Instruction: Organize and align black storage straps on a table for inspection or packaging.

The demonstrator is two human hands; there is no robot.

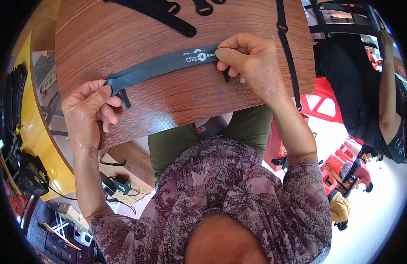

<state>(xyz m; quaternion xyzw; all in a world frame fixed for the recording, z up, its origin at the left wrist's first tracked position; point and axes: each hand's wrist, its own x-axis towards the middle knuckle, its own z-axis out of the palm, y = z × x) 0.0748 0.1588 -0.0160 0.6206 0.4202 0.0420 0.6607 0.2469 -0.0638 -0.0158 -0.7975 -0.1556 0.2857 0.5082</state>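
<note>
A flat dark grey strap point(157, 65) with white print near its right end is stretched above the wooden table point(168, 99). My left hand point(90, 103) is closed on the strap's left end, thumb on top and the other fingers curled. At the right end my right hand point(251, 61) pinches the strap between thumb and fingers. A short black tab hangs below each end, beside the fingers. What lies beneath my fingertips is hidden.
Several black straps with oval slotted ends point(183, 27) lie at the table's far edge. A long black strap point(288, 53) runs down its right side. Left stands a yellow table point(40, 119) with dark straps; below it is a wooden box point(131, 163). A person in black point(353, 83) is at right.
</note>
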